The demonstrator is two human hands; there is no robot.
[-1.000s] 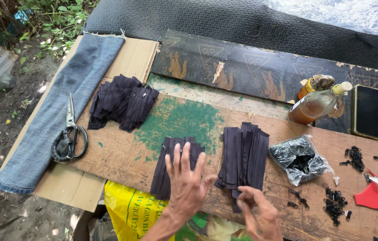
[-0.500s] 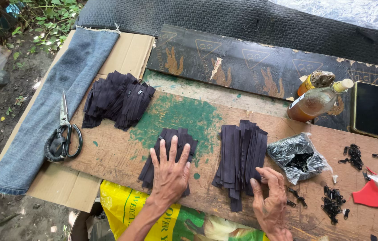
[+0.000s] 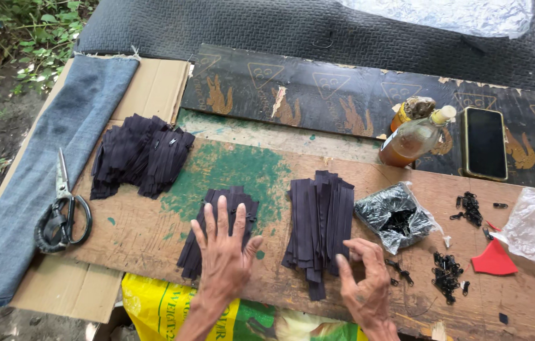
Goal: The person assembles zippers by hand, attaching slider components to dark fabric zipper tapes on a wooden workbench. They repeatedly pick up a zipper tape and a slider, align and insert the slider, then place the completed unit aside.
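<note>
The left hand (image 3: 222,256) is laid flat, fingers spread, on a stack of dark strips (image 3: 220,227). The right hand (image 3: 365,278), loosely curled and gripping nothing, touches a second strip stack (image 3: 319,224) near the board's front edge (image 3: 154,268). A yellow printed sack (image 3: 160,309) hangs below.

bare board (image 3: 154,233) between strip piles (image 3: 321,221)
</note>
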